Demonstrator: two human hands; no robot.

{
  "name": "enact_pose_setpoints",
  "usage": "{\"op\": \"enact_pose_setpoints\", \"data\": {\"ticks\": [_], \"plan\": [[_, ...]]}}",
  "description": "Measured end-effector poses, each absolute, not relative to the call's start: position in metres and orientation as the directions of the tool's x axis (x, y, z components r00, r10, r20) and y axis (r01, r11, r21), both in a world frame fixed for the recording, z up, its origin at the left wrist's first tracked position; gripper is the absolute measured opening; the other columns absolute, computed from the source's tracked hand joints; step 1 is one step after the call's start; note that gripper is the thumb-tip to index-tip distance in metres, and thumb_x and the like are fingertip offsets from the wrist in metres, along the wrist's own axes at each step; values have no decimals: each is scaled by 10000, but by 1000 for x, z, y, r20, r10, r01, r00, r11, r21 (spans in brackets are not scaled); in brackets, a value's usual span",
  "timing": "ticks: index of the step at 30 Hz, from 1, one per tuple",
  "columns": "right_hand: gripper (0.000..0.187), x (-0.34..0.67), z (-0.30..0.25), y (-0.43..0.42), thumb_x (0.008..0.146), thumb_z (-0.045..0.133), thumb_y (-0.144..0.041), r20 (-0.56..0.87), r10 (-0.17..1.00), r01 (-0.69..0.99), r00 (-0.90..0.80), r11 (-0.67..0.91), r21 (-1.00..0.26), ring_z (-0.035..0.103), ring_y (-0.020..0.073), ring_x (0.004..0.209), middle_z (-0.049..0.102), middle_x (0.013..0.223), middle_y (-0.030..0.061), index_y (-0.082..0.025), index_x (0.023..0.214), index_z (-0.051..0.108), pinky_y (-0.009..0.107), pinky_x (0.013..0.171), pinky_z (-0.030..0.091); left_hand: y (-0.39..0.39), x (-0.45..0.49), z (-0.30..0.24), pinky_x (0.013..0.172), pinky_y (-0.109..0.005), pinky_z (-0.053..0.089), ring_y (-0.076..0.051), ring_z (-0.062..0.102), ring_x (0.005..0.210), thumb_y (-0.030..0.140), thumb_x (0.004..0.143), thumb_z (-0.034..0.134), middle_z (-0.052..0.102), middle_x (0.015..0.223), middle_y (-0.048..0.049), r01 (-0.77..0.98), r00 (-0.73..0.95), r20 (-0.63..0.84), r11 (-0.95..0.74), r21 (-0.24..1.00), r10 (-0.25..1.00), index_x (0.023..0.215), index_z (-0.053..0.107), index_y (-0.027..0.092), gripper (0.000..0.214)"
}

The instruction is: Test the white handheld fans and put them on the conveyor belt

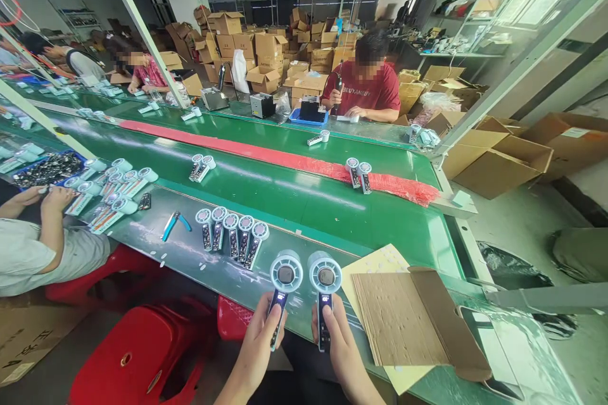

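My left hand (259, 345) grips the dark handle of a small handheld fan (285, 276) with a round pale blue head. My right hand (338, 343) grips a second, matching fan (325, 278) the same way. Both fans stand upright side by side, just over the near edge of the green workbench (304, 228), with small lights lit on their handles. A row of several similar fans (231, 233) lies flat on the bench to the left of my hands.
An open cardboard box (408, 319) with sheets sits right of my hands. Blue cutters (175, 224) lie at left. Pairs of fans (358, 172) ride the green conveyor with its red strip (285, 160). A seated person (33, 240) works at left, another in a red shirt (365, 85) opposite. Red stools (137, 348) stand below.
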State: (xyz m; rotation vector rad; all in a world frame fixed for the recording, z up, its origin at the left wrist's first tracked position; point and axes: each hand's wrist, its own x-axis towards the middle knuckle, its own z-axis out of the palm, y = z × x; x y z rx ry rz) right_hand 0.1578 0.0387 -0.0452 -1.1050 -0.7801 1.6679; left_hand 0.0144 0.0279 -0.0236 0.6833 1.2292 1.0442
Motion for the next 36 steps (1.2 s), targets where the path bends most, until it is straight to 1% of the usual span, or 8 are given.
{"op": "enact_pose_setpoints", "data": {"ticks": [5,9,14,19,24,29,33,36], "plan": [[427,154,-47,38,831,479,-575,-330,940,-308,-93,-342,-888,408,175,595,450,714,-7,-252,1108,450,283,531,344,31,15,-30,417,-163,189,-23,261,431,569,789,496,318,573,69,-292,-15,-440,417,861,898,936,452,171,426],[468,152,-42,40,818,470,-603,-375,919,-352,-124,-394,-849,360,149,526,423,676,-25,-243,1116,434,268,499,314,34,19,-35,409,-155,214,-22,316,420,577,773,509,390,598,57,-328,-21,-466,434,839,885,934,443,172,441],[454,154,-35,45,812,508,-577,-368,925,-361,-90,-375,-854,380,153,556,443,685,-20,-231,1100,446,268,519,333,38,22,-36,384,-155,184,-21,318,394,597,749,523,417,601,53,-359,-35,-479,436,825,877,852,410,183,441],[422,156,-37,52,823,481,-574,-376,918,-338,-126,-396,-854,382,157,527,421,666,-22,-256,1096,431,268,484,313,43,23,-32,411,-140,192,-18,288,421,598,743,531,392,586,60,-392,-76,-492,428,814,867,910,436,182,458],[400,154,-41,62,841,417,-586,-364,920,-303,-147,-392,-869,423,180,536,445,705,8,-245,1050,429,295,472,336,52,24,-31,393,-155,143,-13,263,387,615,721,542,408,585,61,-396,-97,-465,395,829,880,874,432,185,470],[380,153,-50,74,840,444,-580,-368,908,-321,-199,-415,-851,437,169,518,454,690,-8,-248,1024,446,285,467,332,64,25,-37,401,-150,190,-22,286,408,625,723,529,380,570,66,-395,-113,-477,401,827,872,893,439,181,484],[458,154,-67,88,840,410,-624,-386,900,-324,-203,-433,-841,450,166,532,454,688,-7,-229,1069,449,280,466,353,76,28,-50,379,-155,155,-25,300,396,664,719,490,405,604,55,-385,-118,-524,447,807,844,954,434,190,532],[537,156,-88,104,853,327,-653,-415,892,-244,-178,-449,-860,494,177,568,486,714,6,-204,1135,411,288,475,398,89,35,-67,374,-160,120,-25,291,387,698,728,424,402,617,54,-364,-147,-565,487,794,812,912,411,192,540]]}}
